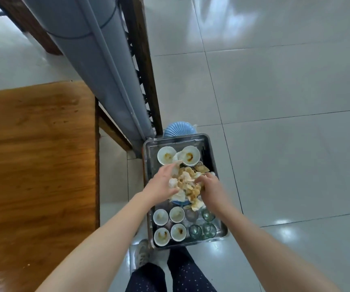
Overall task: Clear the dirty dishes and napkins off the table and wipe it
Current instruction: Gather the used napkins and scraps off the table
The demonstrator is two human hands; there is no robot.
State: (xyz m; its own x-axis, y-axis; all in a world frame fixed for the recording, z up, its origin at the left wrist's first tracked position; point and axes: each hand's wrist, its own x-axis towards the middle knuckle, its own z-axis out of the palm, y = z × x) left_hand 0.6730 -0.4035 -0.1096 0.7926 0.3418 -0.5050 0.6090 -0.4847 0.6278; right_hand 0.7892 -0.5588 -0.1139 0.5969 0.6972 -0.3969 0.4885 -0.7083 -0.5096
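A metal tray (208, 148) stands low over the floor in front of me. At its middle lies a heap of stained, crumpled napkins (187, 183). My left hand (161, 184) presses the heap from the left with fingers spread. My right hand (211, 185) grips the heap's right side with curled fingers. Two dirty white bowls (166, 155) sit at the tray's far end. Several small white bowls (161, 217) and green glasses (209, 229) fill its near end. The wooden table (35, 154) is at my left.
A blue ribbed bin (178, 128) stands just beyond the tray. A grey padded bench back (98, 66) with a dark wooden frame runs diagonally beside the table. Glossy white floor tiles (285, 102) spread out on the right. My legs and a shoe are below the tray.
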